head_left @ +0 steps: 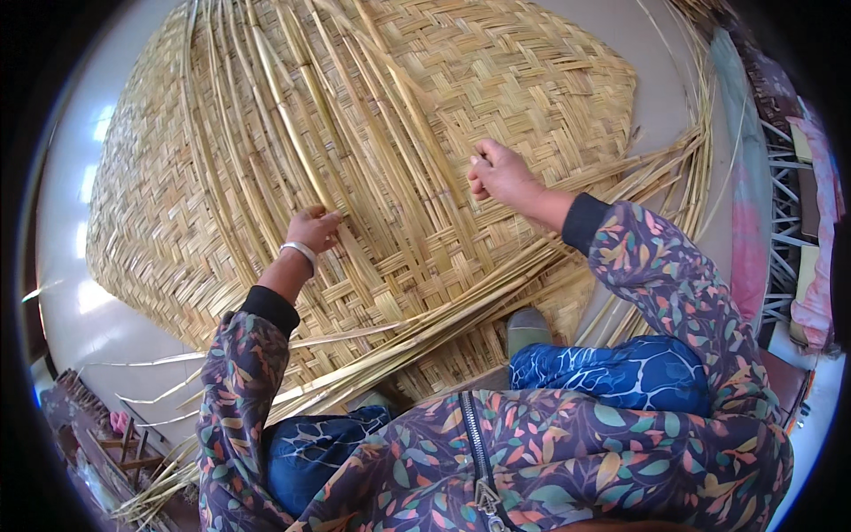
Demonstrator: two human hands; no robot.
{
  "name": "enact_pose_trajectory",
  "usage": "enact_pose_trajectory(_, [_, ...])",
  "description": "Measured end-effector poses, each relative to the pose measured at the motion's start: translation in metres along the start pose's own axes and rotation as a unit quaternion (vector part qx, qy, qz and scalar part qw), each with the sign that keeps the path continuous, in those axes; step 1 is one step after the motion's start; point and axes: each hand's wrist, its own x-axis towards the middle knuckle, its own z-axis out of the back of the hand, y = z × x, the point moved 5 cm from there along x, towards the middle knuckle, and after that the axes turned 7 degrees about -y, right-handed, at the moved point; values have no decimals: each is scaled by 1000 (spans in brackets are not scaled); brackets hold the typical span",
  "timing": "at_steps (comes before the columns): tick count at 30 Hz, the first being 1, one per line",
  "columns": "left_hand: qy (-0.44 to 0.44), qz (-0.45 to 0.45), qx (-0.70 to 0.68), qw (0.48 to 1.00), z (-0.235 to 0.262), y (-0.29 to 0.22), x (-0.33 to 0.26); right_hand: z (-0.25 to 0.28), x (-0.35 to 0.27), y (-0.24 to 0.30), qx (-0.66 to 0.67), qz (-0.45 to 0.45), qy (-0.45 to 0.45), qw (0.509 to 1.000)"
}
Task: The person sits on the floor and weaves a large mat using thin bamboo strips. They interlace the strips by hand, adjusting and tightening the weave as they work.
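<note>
Bare left hand [312, 230], fingers curled (pinching or merely touching, I cannot tell), is the nearer, over the lower part of long, straw-yellow reed strips [303, 155] running away up the tan, herringbone-woven mat [558, 115], with the loosely closed right hand [507, 175] just right of them.

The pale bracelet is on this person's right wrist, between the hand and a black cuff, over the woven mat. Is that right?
Not quite: the head view shows the pale bracelet on the left wrist, not the right. The rest holds: it sits between the left hand and a black cuff, over the woven mat.
</note>
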Motion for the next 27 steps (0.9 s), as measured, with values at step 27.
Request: enact_pose_trajectory(27, [35,-36,-112,992,-27,-15,-2,-93,77,-4,-125,-8,54,991])
